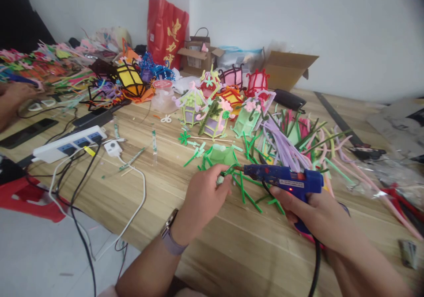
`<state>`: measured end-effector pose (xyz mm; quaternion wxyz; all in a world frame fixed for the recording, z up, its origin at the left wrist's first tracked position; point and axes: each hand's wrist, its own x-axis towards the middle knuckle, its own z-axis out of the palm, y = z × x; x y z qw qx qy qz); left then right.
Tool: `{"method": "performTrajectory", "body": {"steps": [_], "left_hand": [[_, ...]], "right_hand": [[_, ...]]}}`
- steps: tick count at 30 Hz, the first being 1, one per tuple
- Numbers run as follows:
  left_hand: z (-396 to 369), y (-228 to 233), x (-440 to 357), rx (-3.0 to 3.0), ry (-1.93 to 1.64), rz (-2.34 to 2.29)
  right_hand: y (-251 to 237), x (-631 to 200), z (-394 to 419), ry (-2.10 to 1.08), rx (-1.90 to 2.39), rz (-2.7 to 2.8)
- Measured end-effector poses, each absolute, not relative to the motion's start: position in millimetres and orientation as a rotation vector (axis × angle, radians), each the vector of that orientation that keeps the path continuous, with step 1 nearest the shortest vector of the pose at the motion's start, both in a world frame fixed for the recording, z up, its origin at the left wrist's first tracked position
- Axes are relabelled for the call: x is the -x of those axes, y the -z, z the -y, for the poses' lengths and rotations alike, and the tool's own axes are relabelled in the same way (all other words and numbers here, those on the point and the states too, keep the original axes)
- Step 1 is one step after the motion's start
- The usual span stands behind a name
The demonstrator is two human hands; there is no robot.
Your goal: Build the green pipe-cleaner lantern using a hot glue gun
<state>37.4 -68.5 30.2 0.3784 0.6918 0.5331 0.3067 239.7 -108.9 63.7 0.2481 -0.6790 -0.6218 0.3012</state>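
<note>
My right hand (311, 213) is wrapped around the grip of a blue hot glue gun (285, 180), whose small red light is lit. Its nozzle points left and meets, or nearly meets, a green pipe cleaner (231, 170) pinched between the thumb and forefinger of my left hand (208, 191). Just beyond those fingers sits a light green lantern body (221, 155) with darker green edging; whether the pinched piece is joined to it I cannot tell. Loose green pipe cleaners (243, 189) lie beneath the nozzle. A watch is on my left wrist.
Several finished small lanterns (215, 122) stand behind. Bundled purple pipe cleaners (285, 142) lie at right, near red-handled pliers (397, 200). On the left are a white power strip (69, 143), trailing cords, a phone (28, 132) and another person's hand (15, 98). Cardboard boxes (288, 69) line the wall.
</note>
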Motion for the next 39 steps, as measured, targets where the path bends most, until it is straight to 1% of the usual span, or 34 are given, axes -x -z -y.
{"method": "performTrajectory", "body": {"steps": [6,13,17,19,22,28,30,32,34,36,37,39], "left_hand": [[69,-29,-38,-1.776,-0.781,-1.372],[69,-28,-38,-1.799,-0.801,-1.364],[67,-28,-40,-1.810,-0.799,-1.364],[66,-27,-41,-1.817,-0.809,-1.361],[66,-25,-43,-1.837,-0.836,-1.347],[82,-37,-34,-1.792,-0.988,-1.345],[90,-45,-28,-1.656,-1.079,-1.238],[97,-50,-22,-1.524,-1.112,-1.103],[102,-52,-18,-1.447,-1.155,-0.990],[106,-51,-17,-1.436,-1.188,-0.946],[108,-49,-17,-1.457,-1.196,-0.951],[112,-47,-19,-1.531,-1.209,-0.986]], "right_hand": [[-63,-232,113,-0.717,1.867,1.553],[-63,-243,112,-0.723,1.846,1.659],[-70,-259,125,-0.718,1.756,1.440],[-70,-266,133,-0.826,1.601,1.318],[-59,-271,141,-1.102,1.426,1.255],[-9,-259,154,-1.515,1.552,1.068],[2,-251,154,-1.617,1.566,1.040],[10,-245,149,-1.668,1.534,1.141],[14,-243,140,-1.658,1.492,1.350],[15,-244,132,-1.530,1.548,1.555],[12,-245,129,-1.385,1.628,1.618],[2,-246,129,-0.938,1.782,1.650]]}}
